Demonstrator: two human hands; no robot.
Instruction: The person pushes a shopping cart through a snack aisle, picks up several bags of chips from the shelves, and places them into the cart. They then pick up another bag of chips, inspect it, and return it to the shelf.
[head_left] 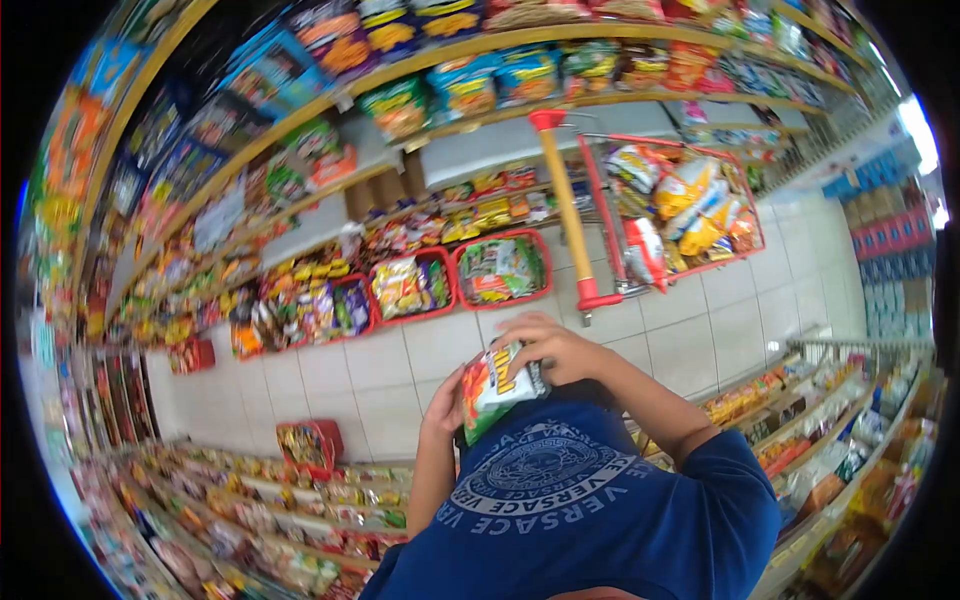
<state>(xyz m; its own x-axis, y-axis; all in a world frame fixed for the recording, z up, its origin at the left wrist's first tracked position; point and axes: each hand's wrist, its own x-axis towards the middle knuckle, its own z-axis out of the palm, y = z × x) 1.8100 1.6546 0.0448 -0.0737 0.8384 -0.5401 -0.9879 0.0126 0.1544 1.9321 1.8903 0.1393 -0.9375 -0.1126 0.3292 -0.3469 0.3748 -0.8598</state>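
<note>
A green, white and orange snack bag is held between my two hands in front of my chest. My left hand grips its left edge. My right hand lies over its upper right side, fingers curled onto the bag. A shopping cart stands ahead to the right, its red-rimmed basket filled with yellow, orange and white snack packs. Nearer my hands on the floor side, a red basket holds green packets.
More red baskets of packets line the foot of the snack shelf. A red basket sits on the tiled floor to the left. Behind me run shelves of packaged goods; boxes are stacked far right.
</note>
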